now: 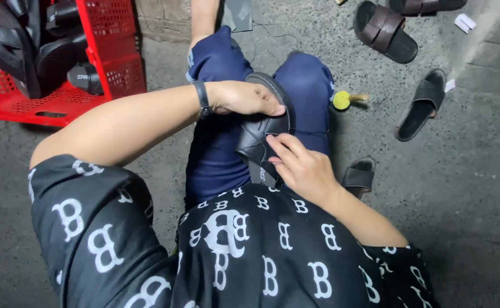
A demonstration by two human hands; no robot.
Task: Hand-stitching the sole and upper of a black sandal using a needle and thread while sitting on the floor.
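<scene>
A black slide sandal (261, 128) rests on my lap, across my dark blue trousers. My left hand (240, 98), with a dark band at the wrist, grips the sandal's upper edge near the sole. My right hand (302, 165) lies against the sandal's strap from below right, fingers pressed on the strap. Both hands touch the same sandal.
A red plastic crate (110, 68) at upper left holds several black sandals. Loose sandals lie on the concrete floor at right: a black one (422, 104), a brown one (384, 31), and another black one (358, 175) by my right forearm. A small yellow-headed tool (344, 100) lies beside my knee.
</scene>
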